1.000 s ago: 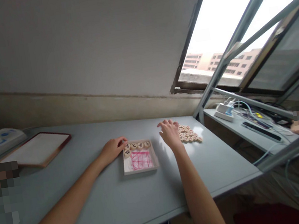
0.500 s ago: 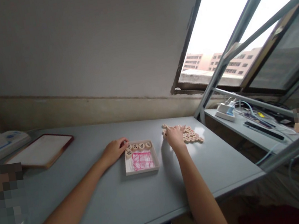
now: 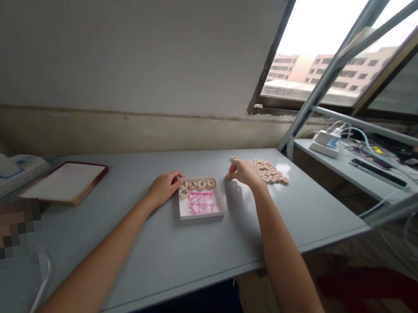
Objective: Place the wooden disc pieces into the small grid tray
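A shallow white square box (image 3: 222, 204) stands on the grey desk. Along its back wall lies a row of round wooden Chinese chess pieces (image 3: 193, 184) with dark characters, and one more sits below the row at the left. A sheet with pink grid lines (image 3: 202, 202) covers the bottom. My left hand (image 3: 165, 187) grips the box at its back left corner, fingers curled. To the right of the box, my right hand (image 3: 246, 173) pinches a Chinese chess piece (image 3: 229, 176) between thumb and fingers, low over the desk. Behind that hand lies a spread of pieces (image 3: 270, 171), partly hidden by it.
A white board with a dark red edge (image 3: 66, 183) lies at the left, near a white and blue device (image 3: 18, 172). A metal bed frame post (image 3: 290, 148) rises at the desk's right. Beyond it, a side table carries a power strip (image 3: 325, 143), cables and a phone.
My right hand has drawn back left from the pieces, now with a Chinese chess piece pinched in its fingers. The left hand stays at the box corner. The view has shifted slightly.
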A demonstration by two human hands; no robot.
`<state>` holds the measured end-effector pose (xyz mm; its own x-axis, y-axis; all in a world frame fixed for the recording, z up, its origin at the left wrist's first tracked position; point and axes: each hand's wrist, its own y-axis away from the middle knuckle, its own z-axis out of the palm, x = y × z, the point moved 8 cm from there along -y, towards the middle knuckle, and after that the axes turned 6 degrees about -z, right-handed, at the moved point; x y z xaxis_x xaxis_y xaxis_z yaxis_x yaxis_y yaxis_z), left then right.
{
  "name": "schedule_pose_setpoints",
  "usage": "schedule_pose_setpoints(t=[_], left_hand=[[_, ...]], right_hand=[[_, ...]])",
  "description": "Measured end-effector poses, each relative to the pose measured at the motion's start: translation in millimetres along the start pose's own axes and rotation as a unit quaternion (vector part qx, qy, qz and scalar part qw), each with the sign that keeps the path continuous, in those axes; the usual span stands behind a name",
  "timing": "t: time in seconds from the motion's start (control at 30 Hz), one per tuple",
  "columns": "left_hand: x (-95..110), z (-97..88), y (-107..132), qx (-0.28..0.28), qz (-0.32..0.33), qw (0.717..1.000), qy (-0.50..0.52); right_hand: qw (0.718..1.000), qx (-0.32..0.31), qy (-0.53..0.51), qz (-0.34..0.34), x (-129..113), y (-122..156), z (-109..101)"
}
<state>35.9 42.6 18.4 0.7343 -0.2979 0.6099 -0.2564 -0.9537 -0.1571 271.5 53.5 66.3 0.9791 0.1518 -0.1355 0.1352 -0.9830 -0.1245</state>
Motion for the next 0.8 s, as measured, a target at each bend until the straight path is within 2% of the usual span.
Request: schedule_pose_setpoints(t=[0.03,0.1,0.2,0.3,0.4,0.53,0.6,0.73,0.8], left_hand=[[-0.3,0.0,0.0,0.001,0.001,1.0,-0.001],[-0.5,-0.3,0.3,0.004,0.001,1.0,-0.004],[1.5,-1.0,1.0,0.006,0.005,1.0,-0.009],[3.8,-1.7,1.1,0.007,0.01,1.0,-0.009],[3.2,-1.4,0.5,0.005,0.007,1.0,-0.006],[1.3,0.2,-0.7,0.0,0.005,1.0,-0.001],[0.6,0.5,-1.0,0.002,0.005,1.0,-0.003],[-0.9,-0.2,-0.7,0.008,0.0,1.0,-0.006],[-0.9,-0.6,-0.2,0.007,-0.003,1.0,-0.004]], right_hand=[[0.999,0.018,-0.035,-0.023,-7.0,0.0,-4.2],[0.986,0.022,-0.12,-0.116,-33.7,2.1,-8.2],[0.935,-0.07,-0.201,-0.283,-89.4,16.0,3.1],[0.912,-0.126,-0.179,-0.347,-124.7,28.7,20.6],[0.913,-0.086,-0.141,-0.373,-137.7,32.2,23.5],[0.935,0.014,-0.063,-0.348,-127.1,28.9,7.5],[0.947,0.0,-0.026,-0.319,-117.4,26.5,5.4],[0.961,-0.079,0.019,-0.264,-103.7,24.1,11.7],[0.963,-0.083,0.031,-0.253,-104.0,24.0,12.6]])
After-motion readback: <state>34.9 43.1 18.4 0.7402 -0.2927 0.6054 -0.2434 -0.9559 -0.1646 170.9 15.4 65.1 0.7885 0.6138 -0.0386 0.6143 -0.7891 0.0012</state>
